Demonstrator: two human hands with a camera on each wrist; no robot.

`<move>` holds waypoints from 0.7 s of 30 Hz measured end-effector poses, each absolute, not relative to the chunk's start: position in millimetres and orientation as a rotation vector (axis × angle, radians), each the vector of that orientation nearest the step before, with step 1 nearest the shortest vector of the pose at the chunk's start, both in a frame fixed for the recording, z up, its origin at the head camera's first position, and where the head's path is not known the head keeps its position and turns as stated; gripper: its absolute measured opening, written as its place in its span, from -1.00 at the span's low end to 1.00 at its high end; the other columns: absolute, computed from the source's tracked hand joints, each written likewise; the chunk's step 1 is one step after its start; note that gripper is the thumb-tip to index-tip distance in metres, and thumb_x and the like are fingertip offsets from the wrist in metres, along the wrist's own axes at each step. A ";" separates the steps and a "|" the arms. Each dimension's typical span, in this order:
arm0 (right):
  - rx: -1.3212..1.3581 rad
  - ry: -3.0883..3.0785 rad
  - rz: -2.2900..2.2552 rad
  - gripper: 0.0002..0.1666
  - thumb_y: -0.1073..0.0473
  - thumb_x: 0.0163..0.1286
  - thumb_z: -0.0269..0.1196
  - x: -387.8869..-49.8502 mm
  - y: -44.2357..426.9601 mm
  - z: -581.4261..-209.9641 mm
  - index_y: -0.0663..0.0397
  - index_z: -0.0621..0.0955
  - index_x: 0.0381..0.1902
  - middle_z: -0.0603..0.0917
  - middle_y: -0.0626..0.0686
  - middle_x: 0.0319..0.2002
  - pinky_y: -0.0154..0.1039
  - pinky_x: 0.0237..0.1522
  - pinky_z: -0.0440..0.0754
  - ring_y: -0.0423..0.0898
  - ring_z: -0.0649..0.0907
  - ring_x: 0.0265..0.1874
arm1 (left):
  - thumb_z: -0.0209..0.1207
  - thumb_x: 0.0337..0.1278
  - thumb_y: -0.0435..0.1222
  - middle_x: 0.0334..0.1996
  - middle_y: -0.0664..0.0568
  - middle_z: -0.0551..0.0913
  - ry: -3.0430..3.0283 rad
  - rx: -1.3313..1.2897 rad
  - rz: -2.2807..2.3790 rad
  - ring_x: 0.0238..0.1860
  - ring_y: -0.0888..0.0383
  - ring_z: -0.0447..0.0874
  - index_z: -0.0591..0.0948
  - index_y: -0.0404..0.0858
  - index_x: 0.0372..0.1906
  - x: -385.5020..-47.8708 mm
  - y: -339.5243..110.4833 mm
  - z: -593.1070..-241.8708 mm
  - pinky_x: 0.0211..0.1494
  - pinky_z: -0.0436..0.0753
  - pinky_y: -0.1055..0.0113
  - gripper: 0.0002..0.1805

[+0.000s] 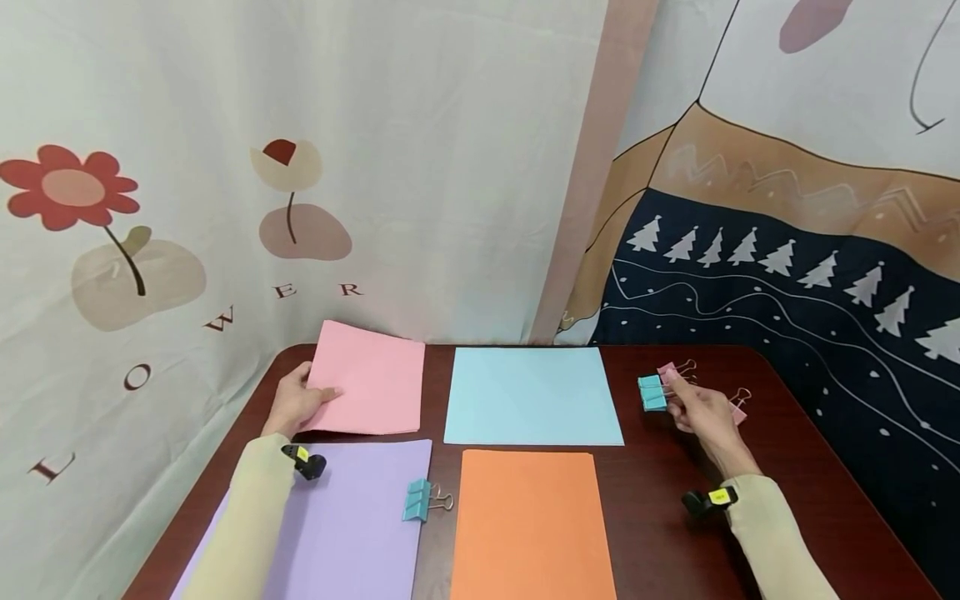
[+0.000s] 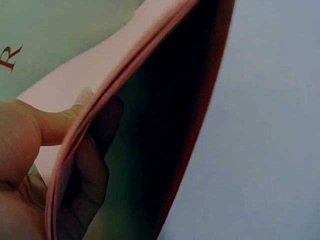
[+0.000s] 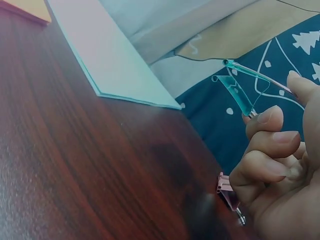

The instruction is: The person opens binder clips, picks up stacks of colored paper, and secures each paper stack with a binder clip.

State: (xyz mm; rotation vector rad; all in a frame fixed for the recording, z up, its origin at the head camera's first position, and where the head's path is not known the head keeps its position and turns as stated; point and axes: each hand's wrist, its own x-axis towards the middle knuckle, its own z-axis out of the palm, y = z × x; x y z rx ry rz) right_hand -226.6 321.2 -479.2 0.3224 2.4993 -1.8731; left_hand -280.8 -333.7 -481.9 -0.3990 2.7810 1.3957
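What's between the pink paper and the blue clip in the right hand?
Light blue paper lies between the pink paper and that clip, with bare table either side; the head view shows it.

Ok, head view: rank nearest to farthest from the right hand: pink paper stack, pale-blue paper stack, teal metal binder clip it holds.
1. Teal metal binder clip: in the right hand
2. Pale-blue paper stack: centre
3. Pink paper stack: left, in left hand

Dark wood table (image 1: pixel 660 483), pale flower-print curtain (image 1: pixel 450 167), navy tree-patterned cloth (image 1: pixel 750 292) at right
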 end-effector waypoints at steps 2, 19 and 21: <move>0.328 2.498 -1.885 -0.27 -0.45 0.45 0.11 -226.4 320.3 -476.9 0.16 0.59 -0.17 0.44 -0.13 -0.60 -0.37 -0.54 0.46 -0.27 0.39 -0.61 | 0.40 0.21 -0.24 0.29 -0.42 0.52 2.763 -0.399 1.432 -0.14 0.05 0.61 0.33 -0.30 0.44 -281.5 -334.8 -481.7 -0.10 0.55 0.30 -0.24; 0.272 2.495 -1.980 -0.35 -0.42 0.45 0.13 -225.2 314.2 -468.0 0.06 0.61 -0.35 0.43 -0.13 -0.62 -0.26 -0.58 0.37 -0.25 0.37 -0.64 | 0.44 0.17 -0.26 -0.34 0.24 0.64 2.563 -0.435 1.716 -0.48 0.27 0.63 0.38 -0.21 0.33 -272.4 -325.3 -477.0 -0.37 0.66 0.34 -0.32; 0.264 2.491 -1.996 -0.35 -0.41 0.45 0.13 -224.6 313.4 -466.2 0.08 0.60 -0.37 0.44 -0.13 -0.62 -0.27 -0.58 0.37 -0.25 0.37 -0.64 | 0.44 0.17 -0.26 -0.33 0.25 0.64 2.552 -0.423 1.738 -0.48 0.28 0.63 0.37 -0.21 0.33 -271.3 -321.8 -475.8 -0.36 0.66 0.35 -0.31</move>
